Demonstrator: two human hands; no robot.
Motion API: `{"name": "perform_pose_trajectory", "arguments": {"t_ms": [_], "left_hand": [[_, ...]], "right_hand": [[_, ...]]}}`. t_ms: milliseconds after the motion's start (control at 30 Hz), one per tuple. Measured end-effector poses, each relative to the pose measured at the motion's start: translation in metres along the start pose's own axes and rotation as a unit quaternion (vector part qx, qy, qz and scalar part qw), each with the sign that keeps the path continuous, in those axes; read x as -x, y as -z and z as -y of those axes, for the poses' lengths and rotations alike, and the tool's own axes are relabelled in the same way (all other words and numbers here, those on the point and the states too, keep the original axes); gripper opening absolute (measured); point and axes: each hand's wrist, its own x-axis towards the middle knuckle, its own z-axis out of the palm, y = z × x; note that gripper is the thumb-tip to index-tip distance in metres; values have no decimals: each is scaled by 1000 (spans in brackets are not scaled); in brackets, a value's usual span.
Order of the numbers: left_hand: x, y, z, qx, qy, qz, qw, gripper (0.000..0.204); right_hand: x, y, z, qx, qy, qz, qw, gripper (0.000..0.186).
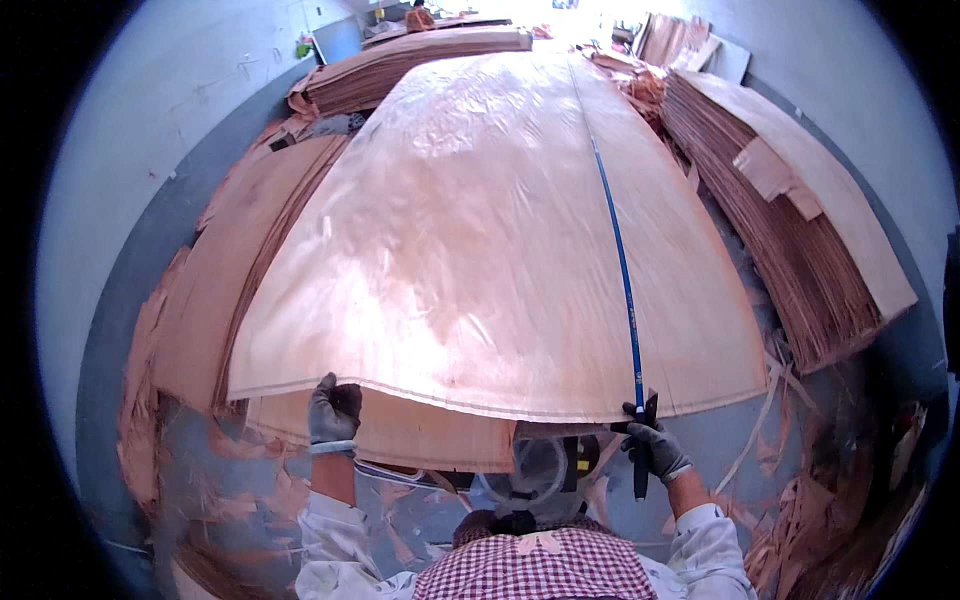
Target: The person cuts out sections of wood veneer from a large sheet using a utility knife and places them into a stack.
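Observation:
A large, pale wood veneer sheet (480, 250) stretches away in front of me, its surface wavy and shiny. My left hand (333, 412), in a grey glove, pinches its near edge left of the middle. In my gloved right hand (655, 450) is the black handle of a long, thin blue rod (622, 262). The rod lies lengthwise over the right part of the sheet, narrowing toward the far end. My right fingers are at the sheet's near edge; whether they also grip it cannot be made out. Below the lifted edge another veneer sheet (430, 440) shows.
Veneer stacks stand at the left (235, 260), far left (420, 62) and right (790, 220). Torn veneer scraps (800, 530) litter the floor. Close to my body, under the near edge, is a round, greyish object (535, 470). A person (419, 17) is far back.

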Motion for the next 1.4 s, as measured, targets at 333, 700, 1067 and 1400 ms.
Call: {"name": "perform_pose_trajectory", "arguments": {"t_ms": [333,700,1067,1400], "left_hand": [[51,54,112,-52,25,25,998,41],[163,156,139,-34,36,-43,998,42],[97,14,170,-25,17,35,999,45],[119,51,141,-109,-45,144,983,37]], "right_hand": [[-2,81,38,223,148,-158,950,32],[120,174,-114,271,178,-255,911,37],[30,198,-10,403,335,-236,818,22],[93,134,-10,416,263,-264,829,25]]}}
